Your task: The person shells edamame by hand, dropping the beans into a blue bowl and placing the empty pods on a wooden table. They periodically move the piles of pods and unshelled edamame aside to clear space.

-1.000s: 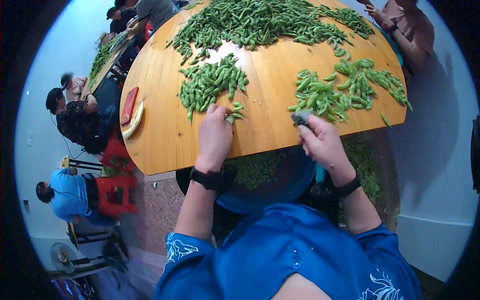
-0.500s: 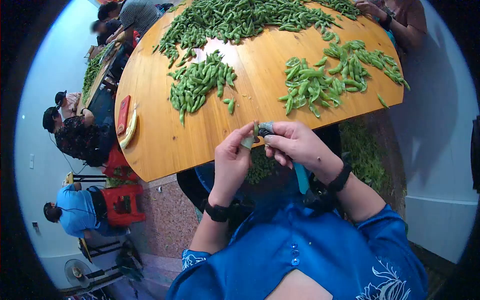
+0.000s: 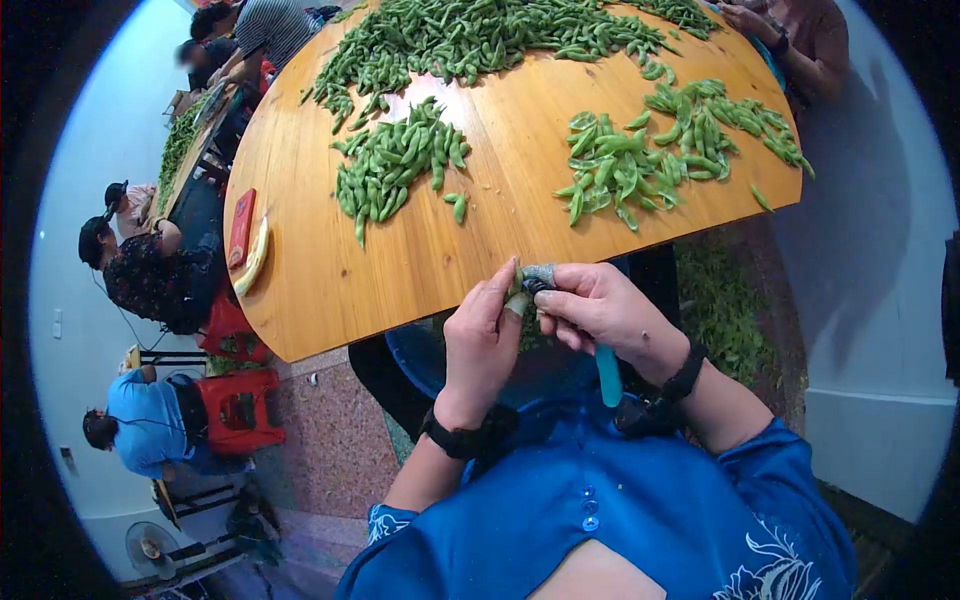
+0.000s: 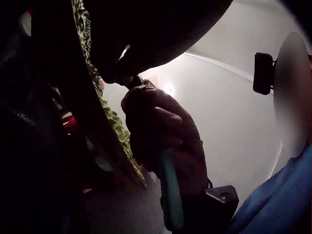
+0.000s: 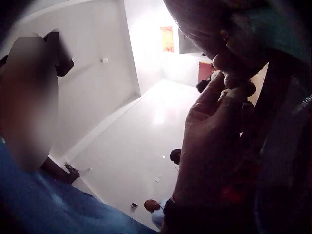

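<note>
My left hand (image 3: pixel 482 340) pinches a green soybean pod (image 3: pixel 516 280) between fingers and thumb, just off the table's front edge. Pale tape wraps the thumb. Opposite it, my right hand (image 3: pixel 610 312), one finger covered in grey, meets the pod. Its curled fingers hold a tool with a teal handle (image 3: pixel 608 378), which sticks out below the palm; the working end is hidden. In the dark left wrist view the same handle (image 4: pixel 170 197) hangs under the right fist. The right wrist view shows left fingertips (image 5: pixel 219 80) against the other hand. Whole pods (image 3: pixel 395 165) lie ahead on the left.
Opened-looking pods (image 3: pixel 620 165) are heaped on the right of the wooden table (image 3: pixel 330 300). A large pod heap (image 3: pixel 480 40) covers its far side. A red flat object (image 3: pixel 240 228) and a pale yellow curved thing (image 3: pixel 255 262) lie left. Below is a blue basin (image 3: pixel 410 362).
My left hand has come back from the pod pile with a pod, and my right hand has left the right-hand heap. Both met at the table edge and sank slightly lower.
</note>
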